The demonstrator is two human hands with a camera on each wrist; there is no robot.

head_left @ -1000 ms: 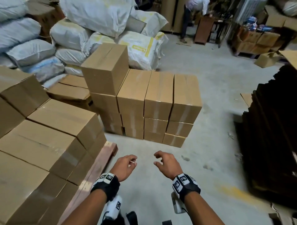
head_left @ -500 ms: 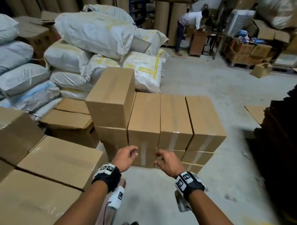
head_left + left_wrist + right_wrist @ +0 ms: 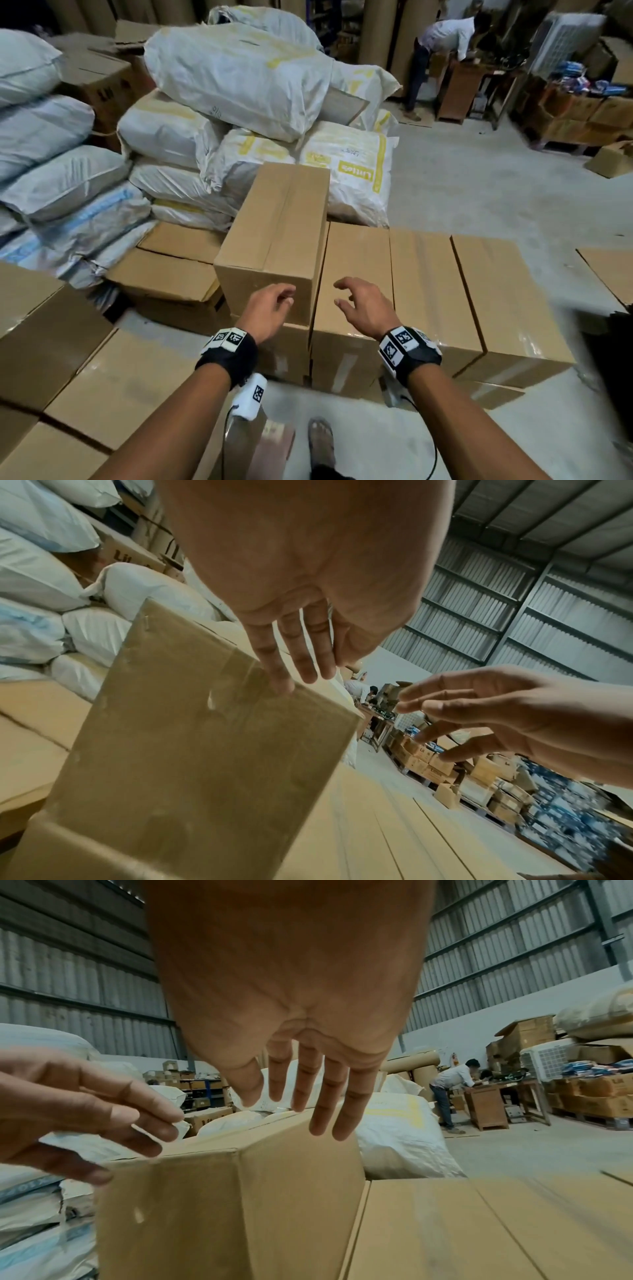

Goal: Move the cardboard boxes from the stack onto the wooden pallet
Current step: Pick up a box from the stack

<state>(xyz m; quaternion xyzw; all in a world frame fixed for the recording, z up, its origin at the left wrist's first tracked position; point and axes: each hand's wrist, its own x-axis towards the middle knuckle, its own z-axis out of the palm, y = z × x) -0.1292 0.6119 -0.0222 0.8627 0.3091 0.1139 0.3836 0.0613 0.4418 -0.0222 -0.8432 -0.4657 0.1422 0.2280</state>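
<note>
both hands [image 3: 318,308] nearer top box [image 3: 277,236], perhaps touching

dim indoor light | soft shadows | edges blurred, wide-angle warped

We see one top box [image 3: 274,240] standing on the left end of the stack [image 3: 428,291], with a row of lower boxes to its right. Behind the stack lie piled sacks [image 3: 239,85]; to the left, more boxes [image 3: 102,377]. Our left hand [image 3: 270,311] is before the top box's near face, our right hand [image 3: 366,308] over the neighbouring box
</note>
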